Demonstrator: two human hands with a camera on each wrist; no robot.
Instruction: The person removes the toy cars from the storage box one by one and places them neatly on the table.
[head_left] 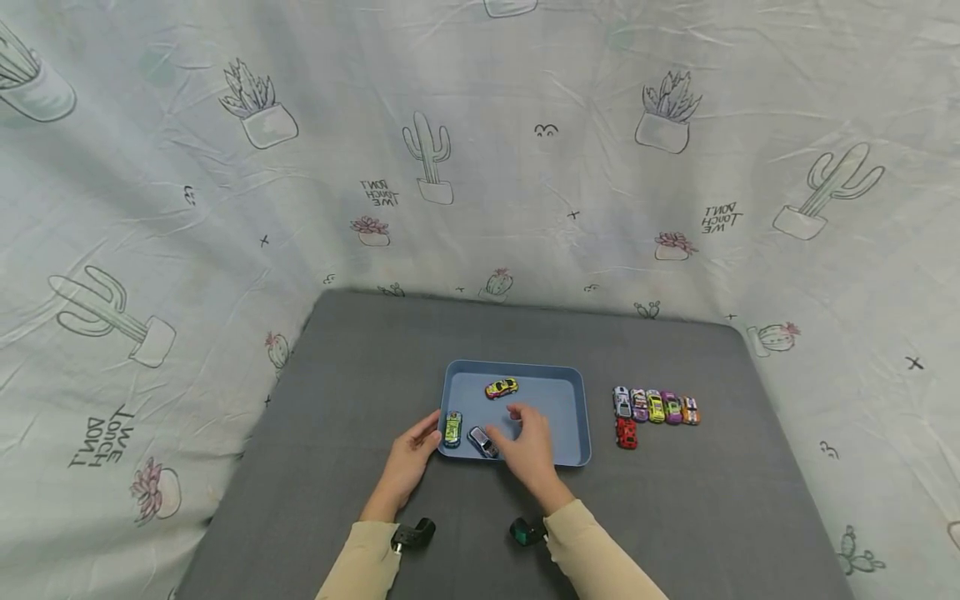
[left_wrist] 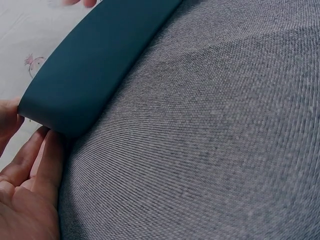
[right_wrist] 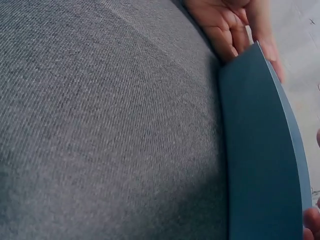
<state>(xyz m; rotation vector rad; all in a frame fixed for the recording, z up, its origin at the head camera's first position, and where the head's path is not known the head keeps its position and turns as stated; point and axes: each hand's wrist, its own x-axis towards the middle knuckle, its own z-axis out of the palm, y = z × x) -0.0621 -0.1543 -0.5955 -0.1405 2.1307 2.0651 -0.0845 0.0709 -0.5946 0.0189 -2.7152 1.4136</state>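
Observation:
A shallow blue tray [head_left: 512,371] lies on the table with three toy cars inside. My left hand [head_left: 407,458] holds its near left corner, the thumb over the rim and the fingers against the outer wall. Over the tray's near side is my right hand [head_left: 531,450], thumb and fingers spread apart. Its thumb is close to a silver-and-black toy car [head_left: 483,442]; whether they touch I cannot tell. A green toy car [head_left: 453,429] lies by the left wall, and a yellow-and-pink one [head_left: 501,387] farther back. In the right wrist view, only fingertips [right_wrist: 312,222] of the right hand show.
Right of the tray, several toy cars stand side by side, among them a yellow one [head_left: 656,407]. A red toy car [head_left: 626,433] sits just in front of that row. A grey cloth covers the table [head_left: 360,358]; a cactus-print curtain [head_left: 510,167] hangs behind.

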